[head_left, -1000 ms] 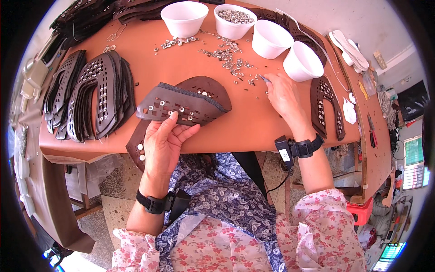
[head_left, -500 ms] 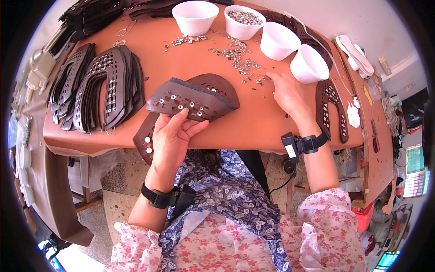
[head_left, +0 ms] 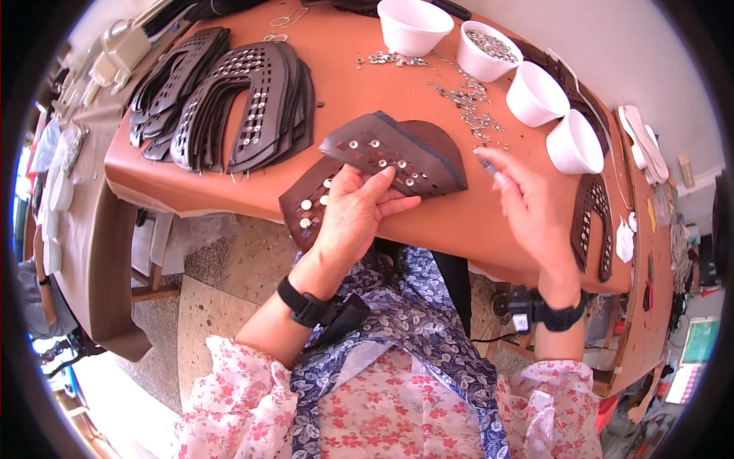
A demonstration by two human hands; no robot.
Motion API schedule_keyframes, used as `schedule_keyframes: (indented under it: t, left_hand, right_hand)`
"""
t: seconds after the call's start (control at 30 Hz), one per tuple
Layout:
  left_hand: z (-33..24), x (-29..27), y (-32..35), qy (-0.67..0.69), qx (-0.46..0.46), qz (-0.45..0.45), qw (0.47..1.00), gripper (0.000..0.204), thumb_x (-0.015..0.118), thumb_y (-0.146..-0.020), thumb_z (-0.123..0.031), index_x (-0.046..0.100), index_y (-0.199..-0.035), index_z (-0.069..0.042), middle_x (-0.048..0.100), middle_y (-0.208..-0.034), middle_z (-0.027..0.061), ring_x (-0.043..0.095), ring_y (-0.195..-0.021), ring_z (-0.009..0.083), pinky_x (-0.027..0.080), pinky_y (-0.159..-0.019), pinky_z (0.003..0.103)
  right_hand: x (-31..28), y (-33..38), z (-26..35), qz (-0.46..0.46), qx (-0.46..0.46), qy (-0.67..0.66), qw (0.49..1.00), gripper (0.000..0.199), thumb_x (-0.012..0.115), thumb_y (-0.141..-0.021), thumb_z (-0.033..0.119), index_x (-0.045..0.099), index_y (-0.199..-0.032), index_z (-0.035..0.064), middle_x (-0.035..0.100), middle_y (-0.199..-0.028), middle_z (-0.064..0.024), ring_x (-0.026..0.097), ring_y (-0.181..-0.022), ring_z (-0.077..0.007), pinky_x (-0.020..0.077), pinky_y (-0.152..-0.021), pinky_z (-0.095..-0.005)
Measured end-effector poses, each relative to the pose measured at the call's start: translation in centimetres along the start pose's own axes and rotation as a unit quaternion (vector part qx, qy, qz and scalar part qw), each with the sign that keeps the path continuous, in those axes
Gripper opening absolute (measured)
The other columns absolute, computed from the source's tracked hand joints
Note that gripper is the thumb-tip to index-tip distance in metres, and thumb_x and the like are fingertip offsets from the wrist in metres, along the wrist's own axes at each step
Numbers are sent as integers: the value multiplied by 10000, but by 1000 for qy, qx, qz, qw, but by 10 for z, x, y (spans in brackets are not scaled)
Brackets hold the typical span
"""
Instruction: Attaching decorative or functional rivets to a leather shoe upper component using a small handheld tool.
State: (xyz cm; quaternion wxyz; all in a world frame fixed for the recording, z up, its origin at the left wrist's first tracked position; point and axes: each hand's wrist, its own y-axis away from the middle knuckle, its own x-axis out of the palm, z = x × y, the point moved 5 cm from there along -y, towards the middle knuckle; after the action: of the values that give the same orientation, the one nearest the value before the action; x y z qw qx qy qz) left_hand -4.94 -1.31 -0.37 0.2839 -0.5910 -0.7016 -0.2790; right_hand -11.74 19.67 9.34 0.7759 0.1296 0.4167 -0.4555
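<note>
At the upper left of the frame, a stack of dark U-shaped leather pieces (head_left: 264,65) is lying on the orange-brown table (head_left: 359,92), studs dotting the top one. At the centre, the person's left hand (head_left: 355,203) is holding a folded leather piece (head_left: 417,157) at the table's front edge; the thumb is pressing on the studded flap, pinching it against fingers partly hidden beneath. Above, larger round studs (head_left: 390,58) are lying beside the first white bowl (head_left: 414,29), whose inside is being partly cut off by the frame's top edge. Small metal bits (head_left: 470,103) are spreading down the table below the second white bowl (head_left: 485,65), which is holding a heap of similar silvery bits. Below these, the right hand (head_left: 527,203) is hovering, index finger reaching toward the upper left; whether the fingertips are pinching anything cannot be told. Toward the upper right, a third white bowl (head_left: 537,99) and a fourth white bowl (head_left: 575,145) are tilting, showing white inner walls. Farther right, a studded U-shaped piece (head_left: 584,214) is lying near the table's edge.
</note>
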Motion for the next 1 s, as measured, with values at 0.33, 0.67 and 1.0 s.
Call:
schedule_keyframes:
  t: [0.33, 0.67, 1.0]
  left_hand:
    - [0, 1, 0, -9, -10, 8, 1000, 247, 518, -1069, -79, 534, -1305, -8, 679, -1226, 119, 729, -1011, 229, 650, -880, 377]
    - [0, -3, -1, 76, -40, 27, 996, 270, 463, -1080, -103, 535, -1316, 6, 676, -1254, 154, 720, -1089, 287, 613, -964, 431]
    - [5, -2, 0, 56, -19, 33, 998, 236, 498, -1090, -105, 581, -1295, -24, 679, -1208, 88, 694, -1030, 173, 602, -985, 383]
  right_hand:
    - [44, 1, 55, 13, -59, -22, 998, 346, 513, -1028, 24, 656, -1340, 64, 657, -973, -113, 637, -815, -195, 534, -772, -333]
    - [50, 1, 59, 27, -50, -48, 997, 327, 543, -1008, 2, 653, -1314, 35, 663, -992, -178, 661, -845, -312, 529, -768, -400]
    - [58, 3, 61, 8, -63, 21, 998, 335, 573, -996, 9, 655, -1318, 50, 659, -997, -164, 675, -860, -331, 546, -756, -423]
